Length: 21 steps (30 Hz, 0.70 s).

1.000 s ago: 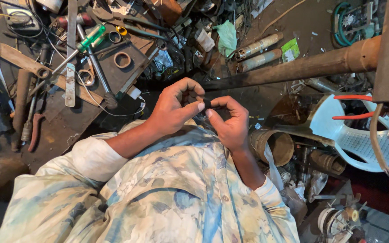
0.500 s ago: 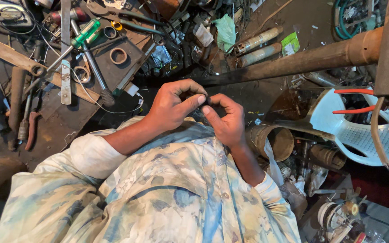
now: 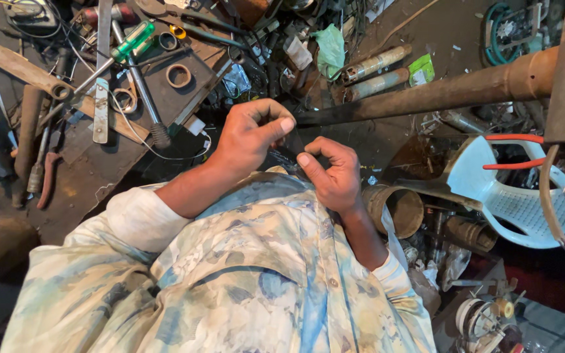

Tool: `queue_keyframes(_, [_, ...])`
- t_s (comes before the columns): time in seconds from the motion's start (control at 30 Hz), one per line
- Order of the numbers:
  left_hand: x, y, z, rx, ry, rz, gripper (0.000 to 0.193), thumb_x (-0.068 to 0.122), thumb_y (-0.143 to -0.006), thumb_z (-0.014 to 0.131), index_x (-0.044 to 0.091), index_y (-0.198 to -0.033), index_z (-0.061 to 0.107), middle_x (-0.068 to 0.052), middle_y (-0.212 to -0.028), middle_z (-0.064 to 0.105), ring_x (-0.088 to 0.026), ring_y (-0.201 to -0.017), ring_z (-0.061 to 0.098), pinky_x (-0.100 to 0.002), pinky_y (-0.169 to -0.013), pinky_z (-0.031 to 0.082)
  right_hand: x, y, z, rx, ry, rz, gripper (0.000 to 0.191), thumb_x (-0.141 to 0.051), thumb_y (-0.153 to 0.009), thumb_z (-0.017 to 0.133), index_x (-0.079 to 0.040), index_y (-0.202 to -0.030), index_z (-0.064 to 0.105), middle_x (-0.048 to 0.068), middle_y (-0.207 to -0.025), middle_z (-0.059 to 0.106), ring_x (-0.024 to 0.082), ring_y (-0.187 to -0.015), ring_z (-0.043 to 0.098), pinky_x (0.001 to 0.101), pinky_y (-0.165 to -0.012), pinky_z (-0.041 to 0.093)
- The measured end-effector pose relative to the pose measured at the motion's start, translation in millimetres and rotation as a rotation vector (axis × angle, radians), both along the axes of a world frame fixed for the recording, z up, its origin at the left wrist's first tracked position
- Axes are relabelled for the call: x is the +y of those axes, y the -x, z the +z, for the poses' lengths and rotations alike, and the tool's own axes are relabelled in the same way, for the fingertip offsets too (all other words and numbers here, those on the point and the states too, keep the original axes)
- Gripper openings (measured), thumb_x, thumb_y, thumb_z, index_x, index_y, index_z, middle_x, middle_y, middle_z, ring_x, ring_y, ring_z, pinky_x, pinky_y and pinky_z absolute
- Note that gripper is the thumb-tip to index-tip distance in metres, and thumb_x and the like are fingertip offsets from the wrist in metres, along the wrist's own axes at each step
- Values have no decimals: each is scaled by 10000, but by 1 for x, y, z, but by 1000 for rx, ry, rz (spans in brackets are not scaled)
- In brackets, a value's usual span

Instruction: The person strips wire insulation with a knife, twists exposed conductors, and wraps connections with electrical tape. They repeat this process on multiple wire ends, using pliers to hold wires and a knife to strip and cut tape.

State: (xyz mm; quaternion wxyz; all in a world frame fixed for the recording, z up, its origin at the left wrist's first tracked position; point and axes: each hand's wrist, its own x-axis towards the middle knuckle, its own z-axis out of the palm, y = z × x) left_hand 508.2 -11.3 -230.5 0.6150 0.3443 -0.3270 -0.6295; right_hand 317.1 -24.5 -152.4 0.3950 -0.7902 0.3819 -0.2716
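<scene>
I see the left hand point(image 3: 251, 134) raised above the cluttered table point(image 3: 99, 176), its fingers curled and the thumb pressed against the forefinger, pinching one end of a thin dark strip point(image 3: 290, 145). The right hand point(image 3: 335, 173) sits just beside it, a little lower and closer to the body, thumb and forefinger closed together on the other end of that same strip. The strip itself runs short and slanted between the two pinches, right above the collar of the patterned shirt point(image 3: 250, 287) (it is too small and dark for me to tell what it is made of).

Beyond the hands a long rusty pipe point(image 3: 439, 95) crosses the view from the middle to the right edge. On the left part of the table lie a screwdriver with a green handle point(image 3: 132, 40), a few metal rings point(image 3: 179, 76) on a dark plate, a flat metal file point(image 3: 102, 85) and a large wrench point(image 3: 17, 65). To the right of the right hand stands an open rusty cylinder point(image 3: 397, 209), and further right a white plastic chair point(image 3: 511, 196) carries pliers with red handles point(image 3: 514, 150). A crumpled green bag point(image 3: 329, 49) rests near the top, well apart from both hands.
</scene>
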Motion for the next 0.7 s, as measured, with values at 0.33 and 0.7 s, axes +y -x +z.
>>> queue_keyframes(0.33, [-1,-1,7,-124,76,35,189,187,-967,712,-2,-953,703,24,-769,636,-34,-690,543,-230,-615,453,2,16,-22,-205,-354,-71,135,-102,-1008,670,10,-940,637,-12,-821,600,41,-749,512,225,-672,420])
queue_keyframes(0.7, [3,-1,23,-303,154,79,199,205,-976,711,6,-975,711,33,-788,647,-22,-725,527,-229,-638,455,-1,17,-19,-275,-402,-67,160,-99,-972,712,17,-1034,622,-20,-940,616,34,-816,519,213,-718,423])
